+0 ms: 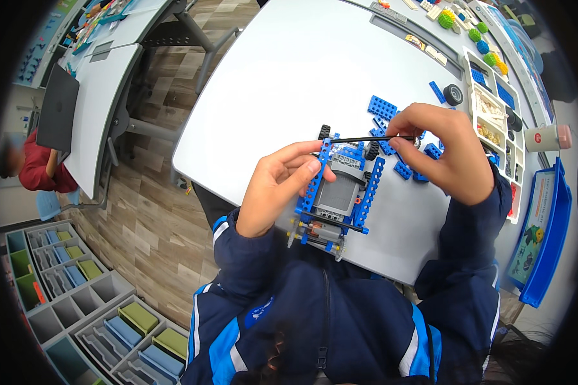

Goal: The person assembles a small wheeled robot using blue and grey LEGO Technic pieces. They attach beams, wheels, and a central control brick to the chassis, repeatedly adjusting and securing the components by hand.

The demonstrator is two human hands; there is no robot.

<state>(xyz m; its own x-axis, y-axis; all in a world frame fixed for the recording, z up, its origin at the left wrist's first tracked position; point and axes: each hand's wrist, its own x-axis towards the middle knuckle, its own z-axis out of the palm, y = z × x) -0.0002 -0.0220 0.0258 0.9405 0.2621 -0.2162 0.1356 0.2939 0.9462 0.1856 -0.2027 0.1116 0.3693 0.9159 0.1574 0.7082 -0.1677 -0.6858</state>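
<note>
A blue and grey building-brick vehicle frame (340, 196) with a grey motor block in its middle lies on the white table (289, 83). My left hand (279, 186) grips the frame's left blue beam with thumb and fingers. My right hand (446, 151) pinches the right end of a thin black axle rod (366, 138). The rod runs leftward across the frame's top, reaching the upper end of the left beam near a small black wheel (324, 131).
Loose blue bricks (382, 106) and a black wheel (453, 94) lie beyond my right hand. A white sorting tray (494, 109) with parts, a blue box lid (546, 237) and a cup (546, 136) stand at right. Grey bins (77, 289) sit on the floor at left; a person (35, 168) sits far left.
</note>
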